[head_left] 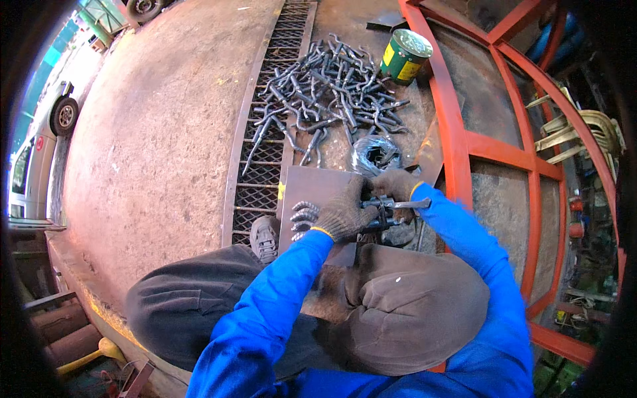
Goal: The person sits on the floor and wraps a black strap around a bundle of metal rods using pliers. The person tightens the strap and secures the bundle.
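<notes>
Both my hands wear grey knit gloves below blue sleeves. My left hand (344,213) and my right hand (397,186) are closed together on a bent grey metal rod (406,204) held over a flat brown steel plate (313,187) on the ground. A few finished bent rods (303,215) lie at the plate's left edge, just left of my left hand. A large heap of bent metal rods (332,93) lies farther ahead. My knees in dark trousers are under my forearms.
A green and yellow tin can (405,56) stands beyond the heap. A coil of thin wire (375,154) lies just ahead of my hands. A metal drain grate (265,139) runs on the left, an orange steel frame (464,139) on the right. Parked vehicles stand far left.
</notes>
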